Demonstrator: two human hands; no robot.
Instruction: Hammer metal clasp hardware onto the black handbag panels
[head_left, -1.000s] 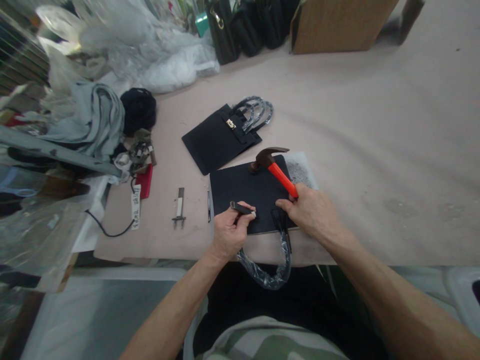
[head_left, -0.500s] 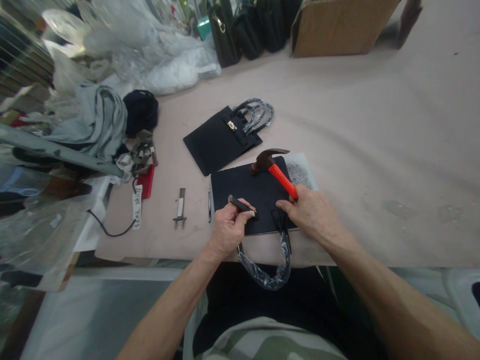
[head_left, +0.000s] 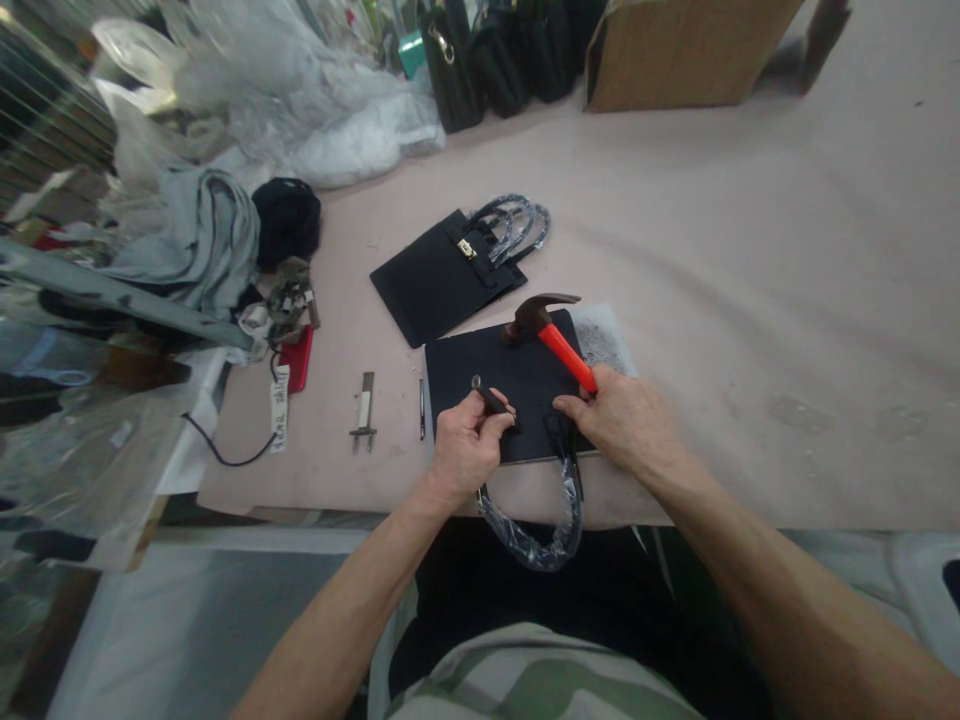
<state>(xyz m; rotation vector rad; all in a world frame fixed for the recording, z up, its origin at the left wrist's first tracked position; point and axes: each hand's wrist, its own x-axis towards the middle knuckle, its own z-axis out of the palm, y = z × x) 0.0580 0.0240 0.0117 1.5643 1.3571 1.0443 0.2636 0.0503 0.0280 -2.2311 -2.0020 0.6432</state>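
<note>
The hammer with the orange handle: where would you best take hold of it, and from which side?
Probably by the near end of the orange handle, coming from the person's near right. The handle slants toward that side, where the right hand grips it, while the dark head and curved claw sit at the far end.

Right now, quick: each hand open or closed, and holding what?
Left hand: closed, holding a dark rod.
Right hand: closed, holding the orange-handled hammer.
</note>
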